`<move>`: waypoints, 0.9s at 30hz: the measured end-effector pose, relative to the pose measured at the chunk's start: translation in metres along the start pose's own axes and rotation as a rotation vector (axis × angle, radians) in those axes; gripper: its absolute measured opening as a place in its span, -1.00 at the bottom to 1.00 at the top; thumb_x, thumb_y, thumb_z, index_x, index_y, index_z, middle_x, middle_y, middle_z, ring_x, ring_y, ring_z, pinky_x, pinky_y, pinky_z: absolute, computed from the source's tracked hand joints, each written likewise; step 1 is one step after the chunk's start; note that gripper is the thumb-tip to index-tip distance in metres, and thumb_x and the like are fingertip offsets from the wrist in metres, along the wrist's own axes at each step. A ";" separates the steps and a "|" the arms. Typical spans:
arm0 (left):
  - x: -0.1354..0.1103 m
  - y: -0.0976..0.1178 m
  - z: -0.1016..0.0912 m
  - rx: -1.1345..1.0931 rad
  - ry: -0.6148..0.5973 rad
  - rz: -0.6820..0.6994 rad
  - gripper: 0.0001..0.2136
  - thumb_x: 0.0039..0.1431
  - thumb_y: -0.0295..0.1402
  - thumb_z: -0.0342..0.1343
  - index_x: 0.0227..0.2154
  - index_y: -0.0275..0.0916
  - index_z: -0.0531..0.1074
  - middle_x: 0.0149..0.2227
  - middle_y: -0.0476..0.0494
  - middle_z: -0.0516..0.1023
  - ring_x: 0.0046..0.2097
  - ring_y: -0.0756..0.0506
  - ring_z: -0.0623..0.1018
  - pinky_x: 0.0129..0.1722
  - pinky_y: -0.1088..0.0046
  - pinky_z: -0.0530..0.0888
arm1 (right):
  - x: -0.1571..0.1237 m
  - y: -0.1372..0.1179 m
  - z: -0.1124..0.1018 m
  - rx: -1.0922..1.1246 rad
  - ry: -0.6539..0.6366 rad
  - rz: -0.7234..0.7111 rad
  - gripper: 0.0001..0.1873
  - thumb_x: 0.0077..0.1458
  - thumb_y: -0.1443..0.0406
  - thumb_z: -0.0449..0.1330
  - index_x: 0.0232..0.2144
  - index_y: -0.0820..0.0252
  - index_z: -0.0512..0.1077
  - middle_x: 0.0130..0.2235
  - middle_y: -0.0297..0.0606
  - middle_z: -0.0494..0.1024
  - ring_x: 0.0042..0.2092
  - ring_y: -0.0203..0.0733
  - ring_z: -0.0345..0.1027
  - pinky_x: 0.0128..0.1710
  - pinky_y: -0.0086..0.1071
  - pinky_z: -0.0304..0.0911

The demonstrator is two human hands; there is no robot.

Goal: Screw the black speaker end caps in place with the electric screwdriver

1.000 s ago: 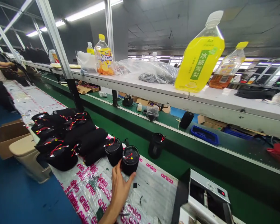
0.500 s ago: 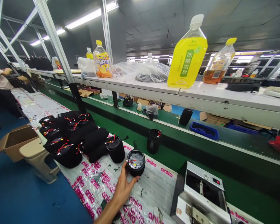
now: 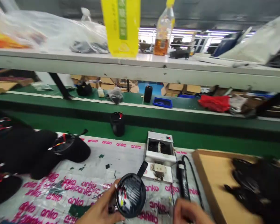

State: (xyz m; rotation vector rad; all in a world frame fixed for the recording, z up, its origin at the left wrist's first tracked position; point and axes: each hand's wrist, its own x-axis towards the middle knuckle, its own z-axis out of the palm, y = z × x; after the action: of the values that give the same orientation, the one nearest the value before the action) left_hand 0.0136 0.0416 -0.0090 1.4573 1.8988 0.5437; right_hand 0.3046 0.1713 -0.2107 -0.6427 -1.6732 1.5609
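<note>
My left hand [image 3: 100, 208] grips a round black speaker shell [image 3: 130, 195] low in the view, its open face with coloured wires turned up toward me. My right hand [image 3: 189, 213] comes in at the bottom right, blurred, close to a black handled tool [image 3: 183, 180] with a cable; I cannot see whether it holds anything. A small white and grey machine [image 3: 160, 152] stands just behind the shell. Several more black fabric-covered shells [image 3: 37, 152] with red wires lie heaped at the left on plastic sheet printed "anko".
One black shell [image 3: 117, 123] stands on the green conveyor belt [image 3: 200, 137] behind the bench. A cardboard tray [image 3: 214, 180] with black parts [image 3: 259, 183] lies at the right. Overhead, a white shelf [image 3: 154, 70] carries a yellow bottle [image 3: 121, 28], another bottle and plastic bags.
My view has swung right and down. The left hand has carried the black shell from the pile toward me, in front of the white machine. The right hand has come into view.
</note>
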 end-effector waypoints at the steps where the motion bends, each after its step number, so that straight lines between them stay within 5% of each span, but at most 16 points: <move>1: 0.001 0.000 0.005 -0.009 -0.018 -0.004 -0.19 0.17 0.01 0.49 0.46 0.09 0.40 0.50 -0.22 0.38 0.54 -0.46 0.33 0.57 -0.24 0.17 | 0.001 0.012 -0.014 -0.018 0.099 0.077 -0.38 0.39 -0.24 0.15 -0.30 0.20 0.44 -0.36 -0.27 0.48 -0.32 -0.21 0.40 -0.26 -0.30 0.40; 5: 0.023 -0.002 0.027 -0.104 0.201 0.011 -0.29 0.09 0.16 0.47 0.30 0.10 0.58 0.40 -0.24 0.51 0.45 -0.55 0.45 0.49 -0.31 0.32 | 0.013 0.041 -0.031 -0.134 0.472 0.350 -0.31 0.16 -0.31 0.07 -0.11 0.16 0.39 -0.37 -0.23 0.45 -0.32 -0.03 0.38 -0.23 -0.18 0.21; 9: 0.043 -0.009 0.047 -0.059 0.434 0.034 -0.43 0.21 0.33 0.23 -0.14 -0.08 0.72 -0.01 -0.35 0.70 0.21 -0.56 0.65 0.34 -0.32 0.52 | 0.028 0.044 -0.020 -0.139 0.568 0.438 -0.14 0.02 -0.24 0.21 0.16 0.22 0.46 -0.30 -0.12 0.54 -0.21 0.18 0.47 -0.19 -0.16 0.14; 12: 0.030 -0.009 0.052 0.037 0.456 0.279 -0.55 0.21 0.12 0.36 -0.01 -0.06 0.66 0.05 -0.28 0.65 0.22 -0.47 0.64 0.38 -0.21 0.52 | 0.026 0.042 -0.025 -0.009 0.574 0.400 -0.19 -0.06 -0.18 0.30 0.06 0.28 0.52 -0.36 -0.13 0.54 -0.27 0.15 0.47 -0.20 -0.15 0.21; 15: 0.013 0.002 0.047 0.168 0.285 0.459 -0.24 0.13 -0.14 0.50 0.37 -0.02 0.38 0.33 -0.36 0.48 0.37 -0.49 0.53 0.42 -0.20 0.45 | 0.013 0.031 -0.040 0.243 0.537 0.273 -0.26 -0.04 -0.15 0.44 -0.01 0.26 0.49 -0.22 -0.03 0.65 -0.15 0.12 0.57 -0.12 -0.16 0.44; 18: 0.012 0.017 0.041 0.196 0.069 0.473 0.02 0.21 0.06 0.45 0.56 -0.03 0.00 0.48 -0.51 0.26 0.46 -0.53 0.42 0.45 -0.21 0.38 | 0.002 0.006 -0.052 0.507 0.527 0.058 -0.31 -0.01 -0.14 0.53 -0.04 0.12 0.42 -0.18 -0.14 0.63 -0.19 -0.06 0.59 -0.22 -0.29 0.53; 21: 0.022 0.024 0.046 0.163 0.150 0.576 0.12 0.00 0.41 0.41 0.49 0.02 0.10 0.41 -0.41 0.30 0.43 -0.48 0.42 0.45 -0.06 0.39 | 0.001 -0.030 -0.059 0.902 0.334 -0.264 -0.35 0.05 -0.22 0.46 -0.02 -0.03 0.40 -0.38 -0.46 0.40 -0.60 -0.38 0.22 -0.66 -0.51 0.20; 24: 0.033 0.028 0.055 0.098 0.271 0.686 -0.08 0.03 0.25 0.51 0.33 0.00 0.27 0.22 -0.26 0.41 0.29 -0.32 0.53 0.33 0.16 0.49 | 0.007 -0.073 -0.067 1.193 -0.035 -0.563 -0.45 0.17 -0.24 0.43 -0.15 0.02 0.51 -0.48 -0.55 0.21 -0.71 -0.52 -0.14 -0.78 -0.54 -0.14; 25: 0.035 0.029 0.056 0.081 0.243 0.691 -0.14 0.08 0.17 0.52 0.33 -0.01 0.29 0.21 -0.24 0.42 0.27 -0.30 0.54 0.31 0.18 0.50 | 0.009 -0.088 -0.070 1.152 -0.045 -0.614 -0.42 0.17 -0.26 0.43 -0.22 0.07 0.53 -0.48 -0.52 0.24 -0.70 -0.48 -0.07 -0.76 -0.51 -0.08; 27: 0.037 0.033 0.050 0.071 0.119 0.656 -0.14 0.08 0.07 0.53 0.37 -0.01 0.29 0.27 -0.26 0.42 0.31 -0.34 0.53 0.34 0.15 0.47 | 0.013 -0.116 -0.073 0.913 0.140 -0.686 -0.34 0.20 -0.33 0.36 -0.28 0.16 0.57 -0.45 -0.39 0.36 -0.62 -0.36 0.16 -0.70 -0.42 0.11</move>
State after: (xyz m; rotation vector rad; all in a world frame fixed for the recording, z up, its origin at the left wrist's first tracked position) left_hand 0.0667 0.0826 -0.0308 2.1430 1.5037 0.8798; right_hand 0.3690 0.2105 -0.0960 0.2755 -0.7725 1.4819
